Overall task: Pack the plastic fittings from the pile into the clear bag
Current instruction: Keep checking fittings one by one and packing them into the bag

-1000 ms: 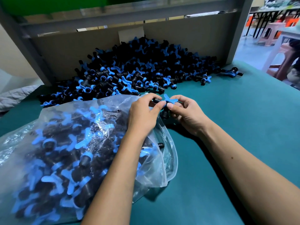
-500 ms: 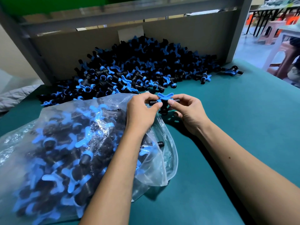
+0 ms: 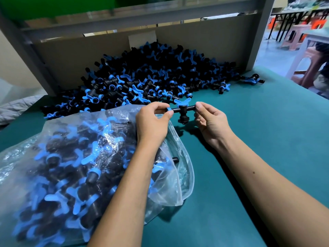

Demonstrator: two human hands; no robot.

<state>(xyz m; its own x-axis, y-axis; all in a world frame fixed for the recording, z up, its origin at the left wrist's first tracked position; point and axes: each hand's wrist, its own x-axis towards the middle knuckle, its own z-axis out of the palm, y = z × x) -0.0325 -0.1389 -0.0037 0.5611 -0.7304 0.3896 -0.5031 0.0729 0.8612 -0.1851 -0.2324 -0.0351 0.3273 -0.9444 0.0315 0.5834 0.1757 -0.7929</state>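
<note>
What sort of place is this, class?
Probably a factory packing bench: a big pile of identical fittings on a green table, a bag being filled by hand, and stools on an open shop floor.

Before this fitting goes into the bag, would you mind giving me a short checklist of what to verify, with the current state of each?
1. Fitting held at both ends: ok, the left hand pinches its left end and the right hand its right end.
2. Fitting lifted off the table: ok, its shadow falls below it.
3. Blue wing handle present on top: ok.
4. Bag mouth open toward the hands: ok, the rim gapes beside the left wrist.
5. Room left in the bag: cannot tell, it looks well filled.
6. More fittings left in the pile: ok, plenty remain.
</note>
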